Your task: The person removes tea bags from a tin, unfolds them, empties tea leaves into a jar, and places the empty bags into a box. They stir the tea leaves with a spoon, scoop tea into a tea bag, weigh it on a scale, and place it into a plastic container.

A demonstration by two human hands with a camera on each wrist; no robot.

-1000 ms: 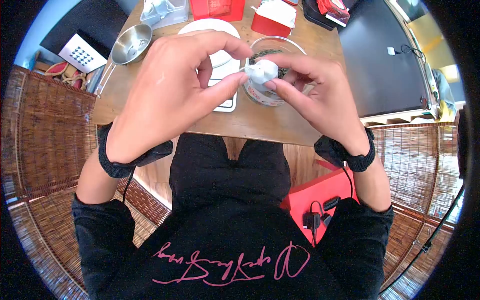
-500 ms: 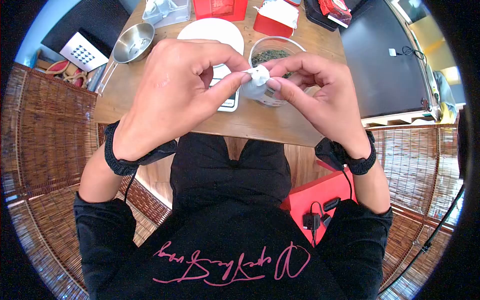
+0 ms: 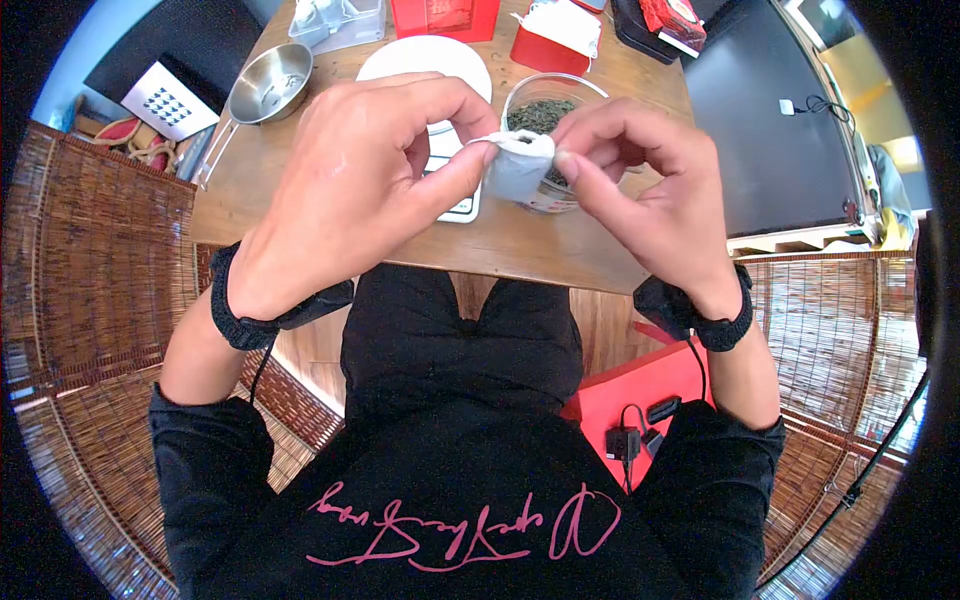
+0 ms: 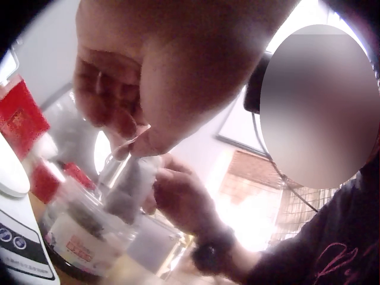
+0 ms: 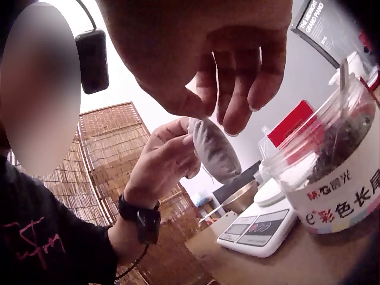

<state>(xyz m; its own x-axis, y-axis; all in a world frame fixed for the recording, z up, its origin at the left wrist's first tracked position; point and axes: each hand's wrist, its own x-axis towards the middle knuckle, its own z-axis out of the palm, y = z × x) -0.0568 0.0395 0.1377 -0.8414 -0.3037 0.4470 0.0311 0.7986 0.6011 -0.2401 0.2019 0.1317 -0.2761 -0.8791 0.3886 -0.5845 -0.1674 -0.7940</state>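
Observation:
A small white filter bag (image 3: 517,172), like a tea bag, hangs between my two hands with its mouth partly open at the top. My left hand (image 3: 375,175) pinches its left upper corner between thumb and forefinger. Opposite, my right hand (image 3: 655,185) pinches the right upper edge the same way. The right wrist view shows the bag (image 5: 215,151) bulging below the fingertips. Behind it on the table stands a clear plastic jar (image 5: 338,208) with a printed label, holding dark dried leaves (image 3: 540,114). A white kitchen scale (image 3: 425,62) is left of the jar, partly covered by my left hand.
A metal pan (image 3: 268,86) with a long handle lies at the table's left. Along the back are a clear plastic box (image 3: 340,30), a red box (image 3: 445,18) and a red container (image 3: 545,52) with white bags. A black surface (image 3: 770,120) adjoins at right.
The bag was crumpled between the fingertips; now it hangs spread out with its mouth showing. My right hand has shifted slightly right, away from the left.

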